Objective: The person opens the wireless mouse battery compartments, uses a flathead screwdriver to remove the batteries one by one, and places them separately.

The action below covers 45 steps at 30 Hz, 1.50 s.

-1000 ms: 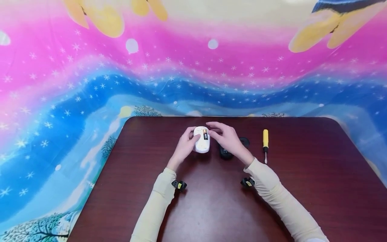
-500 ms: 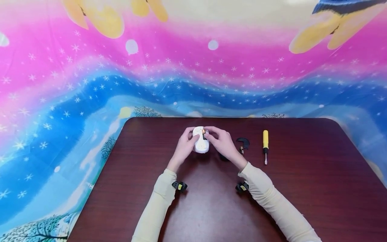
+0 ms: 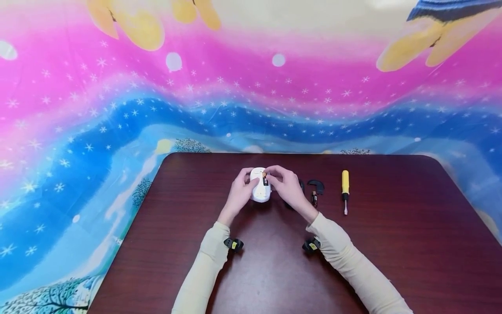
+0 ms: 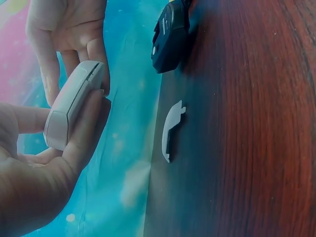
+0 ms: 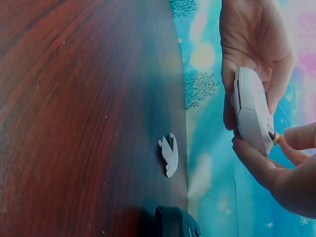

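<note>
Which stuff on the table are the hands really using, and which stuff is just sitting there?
In use:
white mouse, gripped by left hand
battery, pinched by right hand
white cover, lying off the mouse

Just lying about:
yellow screwdriver
black mouse
loose battery

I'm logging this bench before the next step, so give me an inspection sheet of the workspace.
Surface: dark wooden table.
Job's things: white mouse held belly-up; battery in its open bay.
Clutter: white cover lying loose; black mouse; black cover; spare battery; yellow screwdriver.
Grippers: left hand grips the white mouse; right hand fingers pinch the battery.
Cables: nothing seen.
Surroundings: pink and blue starry cloth.
</note>
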Tool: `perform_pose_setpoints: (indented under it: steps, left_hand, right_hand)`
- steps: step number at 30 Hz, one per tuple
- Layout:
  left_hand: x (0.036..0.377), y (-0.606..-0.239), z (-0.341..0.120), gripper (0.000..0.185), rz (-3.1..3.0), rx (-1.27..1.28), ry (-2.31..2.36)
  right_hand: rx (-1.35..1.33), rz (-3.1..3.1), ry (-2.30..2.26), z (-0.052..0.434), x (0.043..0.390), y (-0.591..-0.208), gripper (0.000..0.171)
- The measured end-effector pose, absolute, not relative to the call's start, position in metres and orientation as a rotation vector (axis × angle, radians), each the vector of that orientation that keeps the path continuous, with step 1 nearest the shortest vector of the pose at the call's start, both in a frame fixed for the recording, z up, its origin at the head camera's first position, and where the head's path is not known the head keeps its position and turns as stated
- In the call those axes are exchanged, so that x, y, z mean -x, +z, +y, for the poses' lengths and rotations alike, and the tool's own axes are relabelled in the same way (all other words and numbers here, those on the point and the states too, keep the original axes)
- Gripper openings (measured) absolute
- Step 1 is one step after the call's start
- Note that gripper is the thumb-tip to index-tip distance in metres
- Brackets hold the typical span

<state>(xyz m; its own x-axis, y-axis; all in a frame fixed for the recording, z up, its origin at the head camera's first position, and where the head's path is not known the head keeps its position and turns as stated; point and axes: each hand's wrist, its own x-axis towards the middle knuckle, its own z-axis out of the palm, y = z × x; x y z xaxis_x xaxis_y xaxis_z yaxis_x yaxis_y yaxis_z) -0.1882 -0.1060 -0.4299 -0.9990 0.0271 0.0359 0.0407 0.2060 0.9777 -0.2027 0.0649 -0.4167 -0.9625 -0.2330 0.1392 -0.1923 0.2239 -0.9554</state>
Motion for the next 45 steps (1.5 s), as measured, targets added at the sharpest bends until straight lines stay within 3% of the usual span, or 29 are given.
perform_pose_setpoints:
  steps: [26,45]
  left_hand:
    - [0.189,-0.431,-0.117,0.037,-2.360,0.008,-2.056]
    - [0.188,-0.435,-0.129,0.037,-2.378,-0.047,-2.025]
  right_hand:
    - [0.483,2.562,-1.996,0.048,0.204,-0.414,0.016]
    - [0.075,2.143,-2.375,0.056,0.209,-0.413,0.014]
